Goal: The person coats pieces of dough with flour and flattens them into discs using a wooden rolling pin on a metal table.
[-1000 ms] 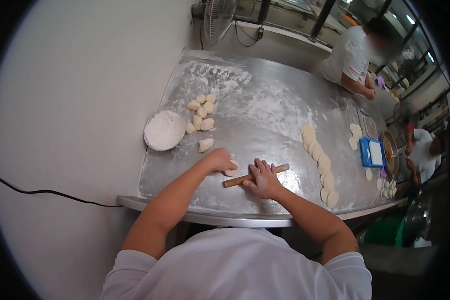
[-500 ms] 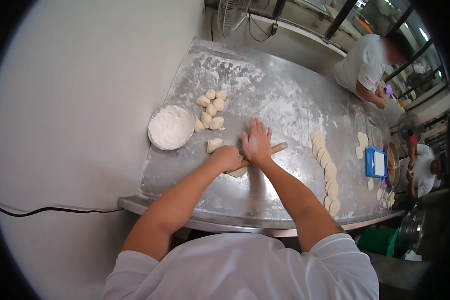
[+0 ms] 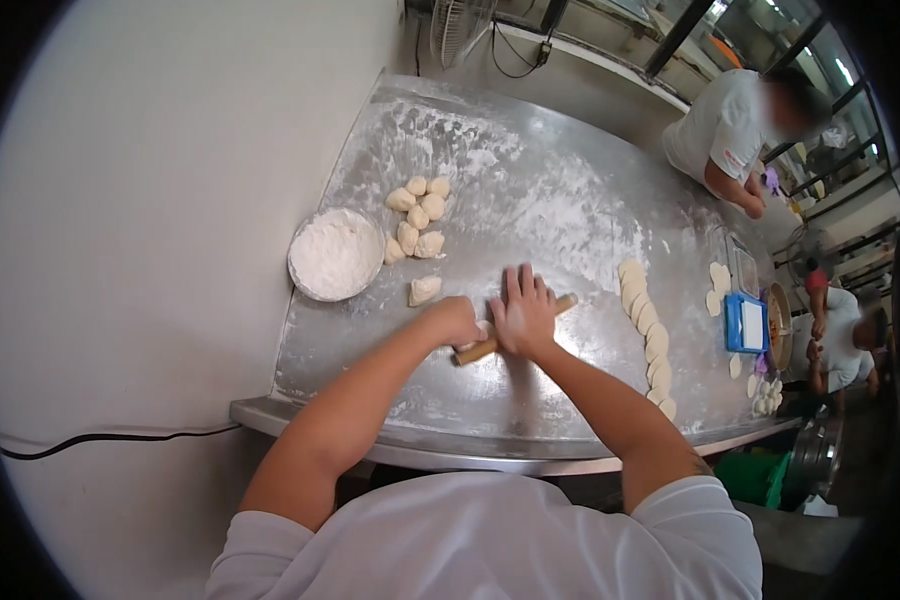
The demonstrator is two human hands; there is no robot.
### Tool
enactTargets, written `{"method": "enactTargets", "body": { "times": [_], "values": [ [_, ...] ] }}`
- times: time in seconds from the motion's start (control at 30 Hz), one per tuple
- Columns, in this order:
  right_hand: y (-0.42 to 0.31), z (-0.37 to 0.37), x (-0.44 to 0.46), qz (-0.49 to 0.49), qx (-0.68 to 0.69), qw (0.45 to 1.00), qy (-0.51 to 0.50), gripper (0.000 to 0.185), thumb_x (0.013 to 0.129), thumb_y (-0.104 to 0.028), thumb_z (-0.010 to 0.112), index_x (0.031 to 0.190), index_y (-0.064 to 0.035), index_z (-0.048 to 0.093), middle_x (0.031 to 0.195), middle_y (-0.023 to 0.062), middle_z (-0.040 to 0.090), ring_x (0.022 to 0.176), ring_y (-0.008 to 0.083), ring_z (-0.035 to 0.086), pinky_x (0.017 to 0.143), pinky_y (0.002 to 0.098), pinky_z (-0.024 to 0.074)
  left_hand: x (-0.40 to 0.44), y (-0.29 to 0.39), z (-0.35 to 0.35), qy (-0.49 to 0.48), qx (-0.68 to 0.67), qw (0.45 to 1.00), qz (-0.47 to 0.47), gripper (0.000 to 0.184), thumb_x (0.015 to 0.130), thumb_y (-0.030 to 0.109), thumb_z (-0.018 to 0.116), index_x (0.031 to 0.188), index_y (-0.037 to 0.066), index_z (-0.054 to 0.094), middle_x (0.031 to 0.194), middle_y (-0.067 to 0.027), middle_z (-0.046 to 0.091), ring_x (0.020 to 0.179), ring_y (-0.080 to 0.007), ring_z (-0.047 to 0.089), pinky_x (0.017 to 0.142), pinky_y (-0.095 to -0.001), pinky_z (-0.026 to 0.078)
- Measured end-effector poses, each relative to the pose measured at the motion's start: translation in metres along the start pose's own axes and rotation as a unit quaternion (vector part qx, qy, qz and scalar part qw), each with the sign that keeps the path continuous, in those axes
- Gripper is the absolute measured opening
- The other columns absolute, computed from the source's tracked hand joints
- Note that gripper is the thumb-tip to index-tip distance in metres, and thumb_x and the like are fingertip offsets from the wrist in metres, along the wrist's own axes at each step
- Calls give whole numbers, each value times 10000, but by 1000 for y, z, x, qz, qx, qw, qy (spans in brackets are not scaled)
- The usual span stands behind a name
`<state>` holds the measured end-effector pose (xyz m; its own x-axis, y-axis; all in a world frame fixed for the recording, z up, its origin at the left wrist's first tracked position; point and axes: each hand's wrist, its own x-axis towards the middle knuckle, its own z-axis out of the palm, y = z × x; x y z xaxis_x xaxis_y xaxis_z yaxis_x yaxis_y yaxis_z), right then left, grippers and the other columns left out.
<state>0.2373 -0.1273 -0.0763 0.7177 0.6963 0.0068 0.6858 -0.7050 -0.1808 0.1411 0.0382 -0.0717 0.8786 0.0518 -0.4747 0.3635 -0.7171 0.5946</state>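
My left hand (image 3: 457,322) has its fingers closed on the edge of a small dough disc (image 3: 482,333), mostly hidden by the hand and the pin. Flat on a wooden rolling pin (image 3: 477,351) lies my right hand (image 3: 526,318), its fingers stretched out. The pin rests slantwise on the metal table, its near end beside the disc. One dough lump (image 3: 424,291) sits just beyond my left hand. Farther back is a cluster of several dough balls (image 3: 418,216). To the right, flat dough rounds (image 3: 647,327) overlap in a long row.
A bowl of flour (image 3: 336,254) stands at the left edge of the floured metal table (image 3: 530,190). At the right are a blue tray (image 3: 747,323), a round pan (image 3: 780,328) and more dough rounds. One co-worker (image 3: 725,130) stands at the back right, another (image 3: 842,335) at far right.
Since the half-second-old frame, my right hand and the pin have moved back toward me, uncovering part of the disc's far side. My left hand stays on the disc.
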Motion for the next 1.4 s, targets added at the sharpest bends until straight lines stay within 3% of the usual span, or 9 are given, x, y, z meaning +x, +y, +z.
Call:
{"method": "enactTargets", "body": {
  "times": [0.2, 0.3, 0.5, 0.7, 0.83, 0.9, 1.1, 1.2, 1.4],
  "values": [
    [-8, 24, 54, 43, 193, 978, 60, 576, 1042, -350, 574, 1519, -30, 533, 1614, 235, 462, 1475, 405, 432, 1225, 578, 305, 3, -5, -4, 70, -13, 997, -23, 463, 981, 375, 703, 1025, -81, 769, 974, -306, 758, 892, -420, 761, 834, -466, 594],
    [26, 13, -32, -35, 67, 997, 24, 539, 1042, -341, 577, 1505, -65, 567, 1583, 215, 498, 1475, 432, 415, 1246, 609, 255, 19, -21, 13, 97, -84, 991, 23, 475, 959, 372, 743, 1038, -96, 759, 997, -306, 758, 843, -428, 761, 817, -452, 600],
    [60, -15, -86, -104, -6, 994, -40, 556, 1054, -383, 545, 1535, -105, 553, 1620, 230, 448, 1460, 487, 410, 1251, 639, 214, 3, -8, 1, -96, -213, 970, -72, 512, 896, 383, 820, 1078, -91, 754, 988, -281, 769, 889, -407, 761, 833, -456, 600],
    [-10, 9, 39, 34, -5, 999, 26, 616, 1053, -405, 543, 1573, -80, 488, 1664, 230, 408, 1453, 474, 433, 1188, 627, 316, 0, 5, 1, 52, 76, 996, -20, 451, 967, 392, 733, 1082, -43, 758, 1049, -267, 769, 928, -415, 761, 841, -490, 593],
    [1, 23, 37, 5, 140, 987, 79, 580, 1032, -369, 566, 1527, -68, 541, 1625, 217, 471, 1459, 431, 444, 1196, 627, 291, 12, -15, 15, 123, 29, 992, 11, 417, 994, 382, 699, 1042, -28, 760, 1015, -268, 764, 925, -428, 753, 831, -500, 588],
    [22, 18, -16, -58, 26, 996, 56, 525, 1021, -337, 583, 1476, -76, 591, 1585, 197, 520, 1441, 411, 466, 1208, 632, 273, 24, -24, 24, 159, -6, 987, 36, 388, 990, 346, 713, 1024, -38, 751, 954, -254, 769, 859, -396, 765, 771, -481, 596],
    [63, -15, -103, -131, -6, 991, -32, 489, 1063, -370, 541, 1499, -152, 586, 1590, 204, 487, 1478, 446, 402, 1234, 674, 200, 2, -8, -10, -79, -167, 980, -76, 315, 948, 230, 762, 1007, -78, 730, 889, -216, 754, 654, -249, 735, 572, -386, 561],
    [33, -5, -46, -98, -17, 994, -45, 553, 1067, -420, 509, 1543, -138, 541, 1627, 233, 448, 1491, 468, 383, 1218, 663, 234, -10, 10, -27, -109, -72, 989, -72, 381, 962, 316, 744, 1034, -58, 756, 954, -241, 774, 759, -316, 765, 670, -434, 594],
    [-19, 35, 67, 36, 80, 991, 97, 656, 1062, -440, 522, 1600, -70, 453, 1658, 234, 426, 1506, 443, 406, 1227, 618, 272, 8, -12, 2, 124, 44, 991, 4, 457, 1041, 415, 607, 1002, -4, 786, 1060, -255, 766, 1029, -442, 723, 929, -511, 560]
  ]
}}
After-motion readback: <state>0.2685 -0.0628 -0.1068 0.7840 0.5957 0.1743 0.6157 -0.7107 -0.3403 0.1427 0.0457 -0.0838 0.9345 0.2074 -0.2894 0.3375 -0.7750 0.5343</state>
